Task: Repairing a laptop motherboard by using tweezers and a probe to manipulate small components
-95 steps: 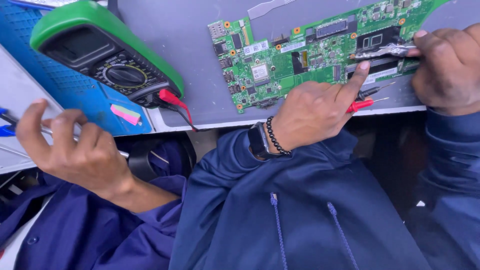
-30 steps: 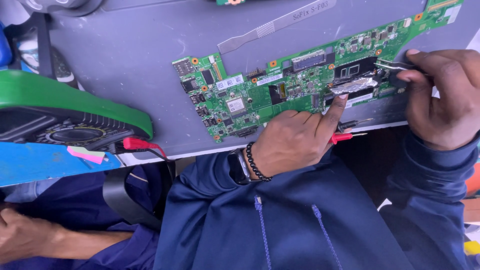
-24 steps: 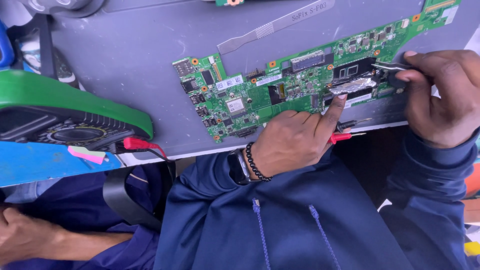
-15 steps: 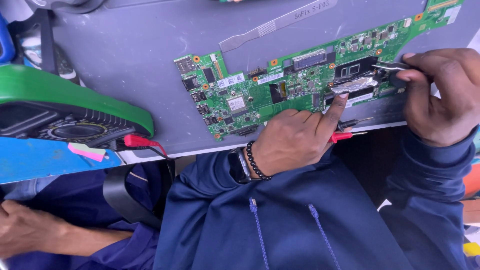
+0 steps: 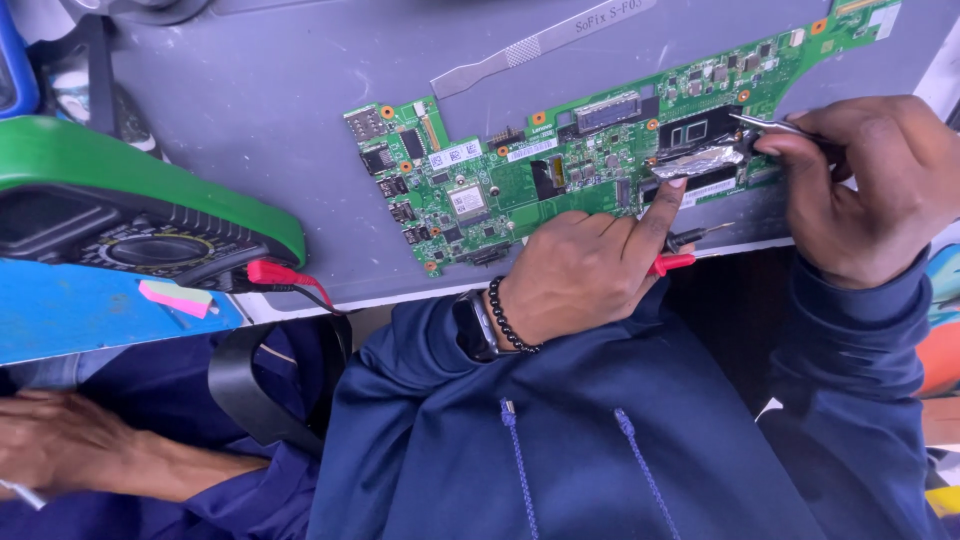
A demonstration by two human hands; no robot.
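The green laptop motherboard [image 5: 500,190] is lying flat at the grey bench [image 5: 250,90] edge, beside the green multimeter [image 5: 120,190]. The left hand [image 5: 590,270] is steadying its foil shield [image 5: 700,160] with an outstretched forefinger, curled fingers keeping the red test probe [image 5: 672,263] ready. The right hand [image 5: 870,190] is pinching tweezers [image 5: 770,123] at the board.

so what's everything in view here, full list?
table: 1, grey, under everything
circuit board: 1, green, table centre
foil: 1, silver, on board
pry tool: 1, silver, above board
multimeter: 1, green, left
probe: 1, red-black, table edge under left hand
tweezers: 1, silver, tip at board
other person's hand: 1, bottom left
left hand: index finger on foil
right hand: pinching tweezers
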